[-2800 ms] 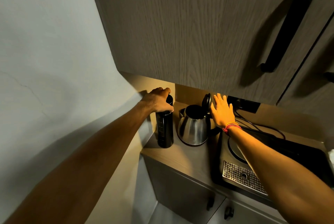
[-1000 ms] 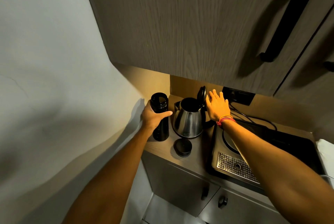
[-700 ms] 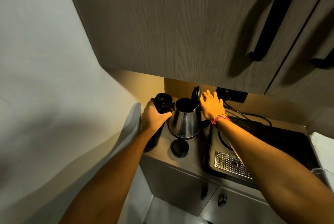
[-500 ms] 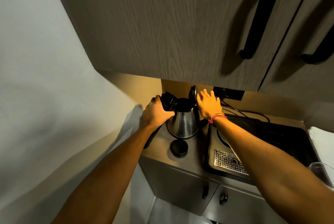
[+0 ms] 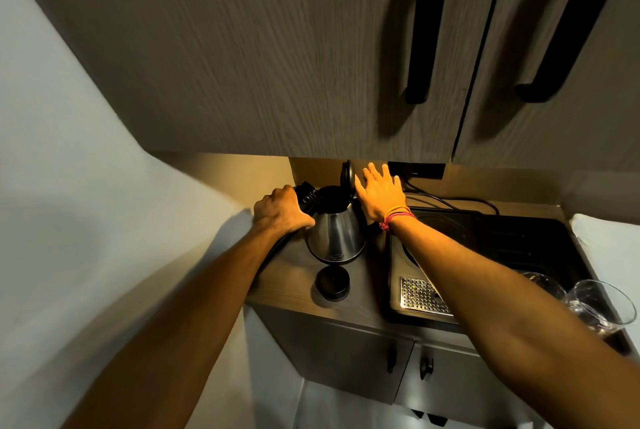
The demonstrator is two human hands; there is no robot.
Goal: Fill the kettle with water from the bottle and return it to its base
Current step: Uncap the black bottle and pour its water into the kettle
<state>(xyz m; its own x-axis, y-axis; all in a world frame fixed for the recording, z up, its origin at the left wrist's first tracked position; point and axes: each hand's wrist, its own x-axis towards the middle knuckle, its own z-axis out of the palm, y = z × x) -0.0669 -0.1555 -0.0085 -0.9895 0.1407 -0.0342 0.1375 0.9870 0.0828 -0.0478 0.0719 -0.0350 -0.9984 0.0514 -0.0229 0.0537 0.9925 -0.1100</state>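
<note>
A steel kettle (image 5: 337, 234) stands on the counter (image 5: 294, 290) with its black lid (image 5: 347, 176) flipped up. My left hand (image 5: 281, 212) grips a black bottle (image 5: 308, 195), tilted so its open mouth rests over the kettle's opening; most of the bottle's body is hidden under my hand and forearm. My right hand (image 5: 379, 191) lies flat with fingers spread against the back of the raised lid. The bottle's black cap (image 5: 332, 283) sits on the counter in front of the kettle. I cannot see any water.
A black induction hob (image 5: 485, 245) with a metal drain grille (image 5: 420, 293) lies right of the kettle. Two drinking glasses (image 5: 602, 304) stand at the far right. A wall cabinet (image 5: 277, 48) hangs low overhead. A socket and cables (image 5: 446, 200) sit behind the hob.
My left hand lifted the uncapped bottle off the counter and tipped its mouth over the kettle's opening. My right hand stayed against the raised lid. The view swung down and right, bringing the glasses in.
</note>
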